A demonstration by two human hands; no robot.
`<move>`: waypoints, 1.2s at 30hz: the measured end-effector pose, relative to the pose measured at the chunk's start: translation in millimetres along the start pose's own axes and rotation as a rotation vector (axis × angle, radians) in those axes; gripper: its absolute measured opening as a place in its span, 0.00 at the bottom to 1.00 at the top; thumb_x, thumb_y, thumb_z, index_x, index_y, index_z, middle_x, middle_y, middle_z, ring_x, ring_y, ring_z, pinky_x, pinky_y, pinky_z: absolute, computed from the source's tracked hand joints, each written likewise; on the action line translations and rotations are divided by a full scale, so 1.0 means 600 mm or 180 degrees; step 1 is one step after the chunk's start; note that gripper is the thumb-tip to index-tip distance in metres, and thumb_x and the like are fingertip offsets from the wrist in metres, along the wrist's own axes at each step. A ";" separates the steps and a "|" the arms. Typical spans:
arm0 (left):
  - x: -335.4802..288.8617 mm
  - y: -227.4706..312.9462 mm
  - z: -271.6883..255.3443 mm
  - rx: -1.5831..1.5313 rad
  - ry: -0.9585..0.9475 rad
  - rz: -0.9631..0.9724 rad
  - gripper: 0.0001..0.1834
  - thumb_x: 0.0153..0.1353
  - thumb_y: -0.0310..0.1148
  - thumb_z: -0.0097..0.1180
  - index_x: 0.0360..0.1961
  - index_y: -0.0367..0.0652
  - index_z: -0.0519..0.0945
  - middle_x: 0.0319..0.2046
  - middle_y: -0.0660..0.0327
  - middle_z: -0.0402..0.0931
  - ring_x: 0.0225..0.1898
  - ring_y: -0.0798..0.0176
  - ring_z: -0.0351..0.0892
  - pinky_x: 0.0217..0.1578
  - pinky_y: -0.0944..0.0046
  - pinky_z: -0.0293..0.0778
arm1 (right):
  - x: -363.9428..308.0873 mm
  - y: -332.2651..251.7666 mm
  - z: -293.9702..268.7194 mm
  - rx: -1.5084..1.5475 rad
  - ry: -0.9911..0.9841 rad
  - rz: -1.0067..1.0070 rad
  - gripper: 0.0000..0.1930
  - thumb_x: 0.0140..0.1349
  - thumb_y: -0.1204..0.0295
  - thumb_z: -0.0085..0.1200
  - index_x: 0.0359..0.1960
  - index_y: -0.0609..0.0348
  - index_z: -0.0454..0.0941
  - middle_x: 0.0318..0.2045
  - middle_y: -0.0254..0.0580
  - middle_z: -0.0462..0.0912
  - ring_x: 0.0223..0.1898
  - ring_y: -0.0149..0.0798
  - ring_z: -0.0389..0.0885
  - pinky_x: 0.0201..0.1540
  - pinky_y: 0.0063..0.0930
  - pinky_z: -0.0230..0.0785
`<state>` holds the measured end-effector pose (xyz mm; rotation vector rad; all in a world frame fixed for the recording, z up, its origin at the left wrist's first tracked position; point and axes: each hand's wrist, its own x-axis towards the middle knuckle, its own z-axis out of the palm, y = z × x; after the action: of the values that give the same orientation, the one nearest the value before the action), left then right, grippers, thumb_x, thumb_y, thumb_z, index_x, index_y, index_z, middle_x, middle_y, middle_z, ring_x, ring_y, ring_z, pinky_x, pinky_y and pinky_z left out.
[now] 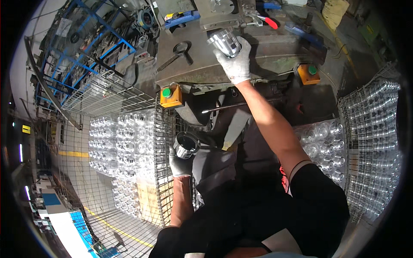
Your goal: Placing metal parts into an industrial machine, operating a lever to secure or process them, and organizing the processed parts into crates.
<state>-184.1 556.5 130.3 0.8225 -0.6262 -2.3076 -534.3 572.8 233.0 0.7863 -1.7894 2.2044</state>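
My right hand [237,64], in a white glove, is closed around a shiny cylindrical metal housing [224,42] with cut-outs in its wall. It holds the housing tilted over the front part of the dark metal workbench [206,71]. Lower and to the left, my gloved left hand [180,166] grips a second metal housing [185,150], its dark round opening facing up. That one is beside the rim of the left wire basket [160,172]. Part of each hand's fingers is hidden behind the housing it holds.
A toggle clamp with a red handle [271,23] is at the bench's back, and a ring-headed tool [180,48] lies at its left. Yellow boxes with green buttons [171,97] [309,75] flank the front edge. Stacked metal housings [122,142] fill wire baskets on both sides.
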 end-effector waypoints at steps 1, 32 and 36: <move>0.000 0.000 0.000 -0.0020 0.0006 -0.0032 0.33 0.56 0.59 0.44 0.57 0.48 0.66 0.56 0.56 0.65 0.58 0.53 0.63 0.55 0.46 0.60 | 0.001 0.003 -0.001 -0.0005 -0.0003 0.0001 0.41 0.41 0.70 0.69 0.52 0.65 0.52 0.44 0.45 0.67 0.42 0.33 0.71 0.45 0.27 0.68; -0.002 -0.009 0.020 0.0168 -0.0188 0.0221 0.27 0.63 0.47 0.40 0.59 0.44 0.64 0.57 0.55 0.65 0.59 0.54 0.61 0.61 0.53 0.53 | -0.111 -0.012 -0.137 0.0299 -0.0321 0.0027 0.38 0.38 0.69 0.67 0.50 0.63 0.56 0.43 0.47 0.70 0.45 0.41 0.72 0.48 0.33 0.66; 0.026 -0.025 0.014 0.0881 -0.0180 0.0283 0.28 0.62 0.45 0.43 0.61 0.44 0.61 0.59 0.56 0.62 0.60 0.55 0.60 0.59 0.52 0.58 | -0.191 -0.013 -0.358 -0.0424 0.0229 0.0882 0.30 0.44 0.67 0.65 0.47 0.66 0.65 0.47 0.48 0.72 0.49 0.44 0.73 0.53 0.34 0.67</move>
<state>-205.3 558.9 121.1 0.8371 -1.0035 -2.1991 -494.1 799.7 153.1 0.4485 -2.0909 2.2107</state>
